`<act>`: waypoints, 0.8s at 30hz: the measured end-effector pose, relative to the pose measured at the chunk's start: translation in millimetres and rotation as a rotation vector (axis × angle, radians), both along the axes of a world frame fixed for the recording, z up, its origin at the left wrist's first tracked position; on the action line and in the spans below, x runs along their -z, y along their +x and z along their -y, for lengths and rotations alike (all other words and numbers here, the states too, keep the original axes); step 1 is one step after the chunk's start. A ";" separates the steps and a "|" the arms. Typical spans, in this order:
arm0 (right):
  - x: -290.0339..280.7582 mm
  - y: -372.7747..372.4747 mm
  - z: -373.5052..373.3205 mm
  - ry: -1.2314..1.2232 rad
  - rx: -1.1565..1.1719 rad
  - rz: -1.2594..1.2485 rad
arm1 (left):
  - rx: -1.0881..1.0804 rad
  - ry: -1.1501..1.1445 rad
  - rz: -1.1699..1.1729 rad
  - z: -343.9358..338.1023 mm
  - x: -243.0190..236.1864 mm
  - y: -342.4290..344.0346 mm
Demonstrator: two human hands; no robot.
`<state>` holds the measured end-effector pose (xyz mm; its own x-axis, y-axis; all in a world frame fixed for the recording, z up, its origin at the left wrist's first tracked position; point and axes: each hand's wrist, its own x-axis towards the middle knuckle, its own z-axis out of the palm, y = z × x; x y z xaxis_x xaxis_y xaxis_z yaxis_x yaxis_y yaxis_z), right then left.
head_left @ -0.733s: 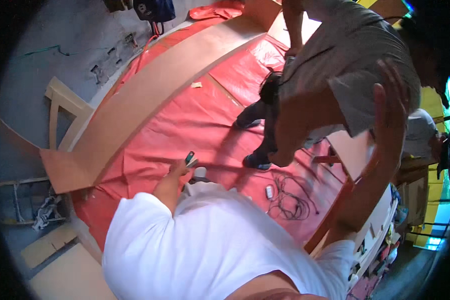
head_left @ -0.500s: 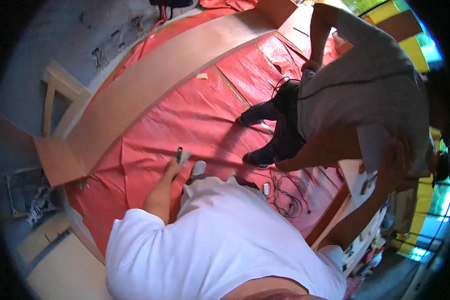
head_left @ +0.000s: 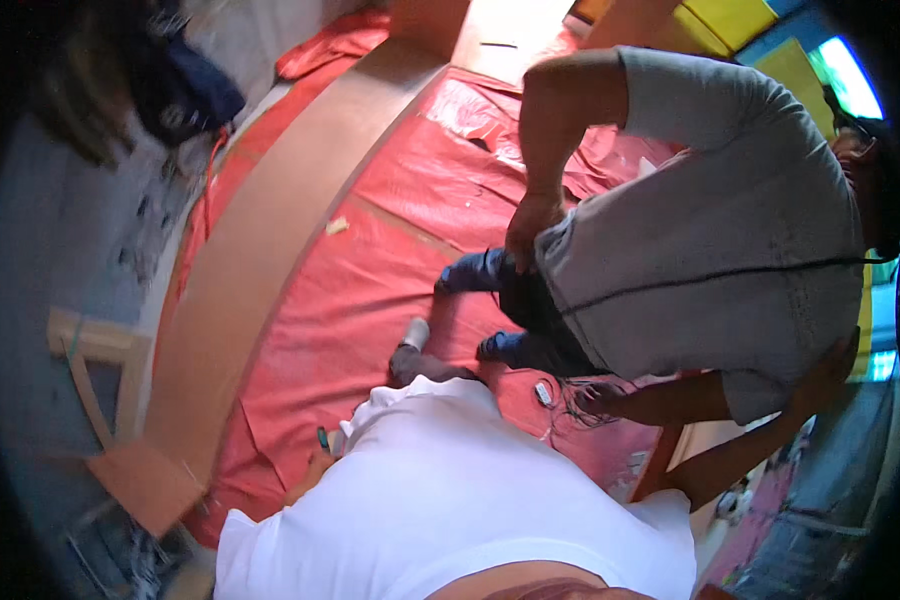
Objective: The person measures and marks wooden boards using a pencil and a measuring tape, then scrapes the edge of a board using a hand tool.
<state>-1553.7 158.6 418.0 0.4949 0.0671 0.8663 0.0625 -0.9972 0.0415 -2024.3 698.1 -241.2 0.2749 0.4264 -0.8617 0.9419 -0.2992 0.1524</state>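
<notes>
At the lower left, my left hand (head_left: 316, 466) is closed around a small putty knife (head_left: 323, 437), its dark handle end sticking up and a pale flat part beside it. My white shirt partly covers that hand and tool. To the right, my arm stretches toward the upper back of a bent-over co-worker (head_left: 710, 220) in a grey shirt. My right hand (head_left: 830, 372) is by that person's shoulder, in shadow, with its fingers hard to make out. The co-worker's own hand (head_left: 535, 225) rests at their waist.
Red sheeting (head_left: 370, 290) covers the floor. A long brown board (head_left: 260, 220) with upright ends runs along the left wall. A wooden frame (head_left: 105, 345) leans there. Cables and a small white device (head_left: 543, 394) lie by the co-worker's feet. A dark bag (head_left: 185, 90) is at upper left.
My left hand with the putty knife has drawn back closer to my body. My right hand has shifted slightly outward at the co-worker's shoulder. The view has turned, and the co-worker appears closer.
</notes>
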 end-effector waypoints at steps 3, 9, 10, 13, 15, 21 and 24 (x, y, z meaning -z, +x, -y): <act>4.7 -1.7 55.2 0.056 0.134 0.017 | 0.079 0.031 0.166 -54.2 -5.7 97.9; 38.8 -27.5 91.5 0.121 0.343 -0.009 | 0.255 0.106 0.607 -170.2 -28.2 338.0; 40.5 -36.9 100.2 0.134 0.379 0.001 | 0.370 0.113 0.523 -187.8 -43.4 391.5; 73.2 -68.5 89.0 0.116 0.502 0.004 | 0.321 -0.033 0.596 -178.0 -84.6 512.0; 92.5 -75.4 60.3 0.118 0.560 0.010 | 0.230 -0.317 0.717 -183.2 -97.0 573.4; 231.1 -165.0 -50.2 0.326 0.885 -0.127 | 0.446 -0.340 0.791 -140.4 -173.4 732.9; 355.4 -208.7 -143.3 0.629 1.100 -0.439 | 0.456 -0.582 0.916 -154.9 -167.4 809.0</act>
